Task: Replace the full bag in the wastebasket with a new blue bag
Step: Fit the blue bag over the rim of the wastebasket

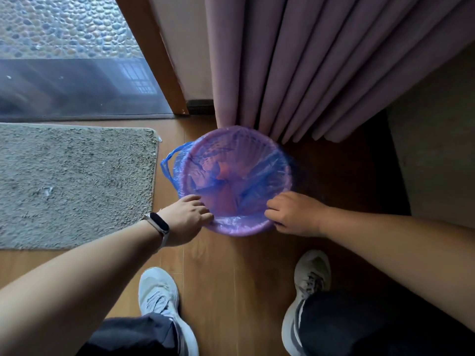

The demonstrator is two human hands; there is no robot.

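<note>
Head view, 1 frame, 2 hands in shot.

Left hand: fingers curled onto the near-left part of the rim, tips pinching the edge of the blue bag where the film folds over. Grip is narrow, only thin film between thumb and fingers. I cannot tell whether the hard rim is also caught in the pinch. Dark wristband on this wrist.

Right hand: knuckles up, fingers curled tight at the near-right part of the rim, gripping the same bag's film. Thumb is under the hand and hidden from me.

Between the 2 grips: the near arc of the wastebasket, with bag film pulled over it and down the outside. The wastebasket shows pinkish-purple through the blue film.

Beyond the grips: the bag lines the round wastebasket all the way in, creased and slack toward the bottom. Its edge wraps the rim all round as far as I can see.

Beyond the left grip and out to the side: 1 bag handle loop hangs outside the rim.

Far side of the wastebasket touches a mauve curtain. Grey rug lies outside the left grip, apart from the wastebasket. Wooden floor under everything. 2 pale shoes behind the grips, left shoe and right shoe.
</note>
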